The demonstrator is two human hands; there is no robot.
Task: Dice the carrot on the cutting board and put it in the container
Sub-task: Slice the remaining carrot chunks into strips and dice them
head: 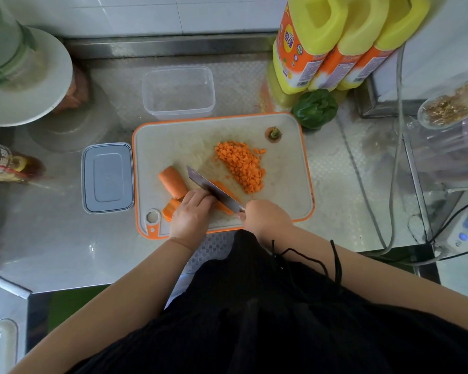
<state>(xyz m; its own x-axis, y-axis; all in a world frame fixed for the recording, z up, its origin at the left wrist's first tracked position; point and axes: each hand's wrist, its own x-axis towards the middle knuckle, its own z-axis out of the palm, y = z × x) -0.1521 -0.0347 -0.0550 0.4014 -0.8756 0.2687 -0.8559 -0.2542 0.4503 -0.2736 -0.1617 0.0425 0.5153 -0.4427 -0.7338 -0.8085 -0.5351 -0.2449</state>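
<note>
Roughly half done — diced pile (241, 166) on cutting board (289, 190); right hand (265, 217) grips knife (214, 190); left hand (192, 214) fingers curled on carrot strips (224, 207); chunk (173, 182) uncut; container (179, 90) empty

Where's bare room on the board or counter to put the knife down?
Free: the cutting board's right strip past the diced carrot; its far-left corner before the container; bare counter near of the lid. Crowded: near-left of board, where left hand, knife and carrot pieces meet.
</note>
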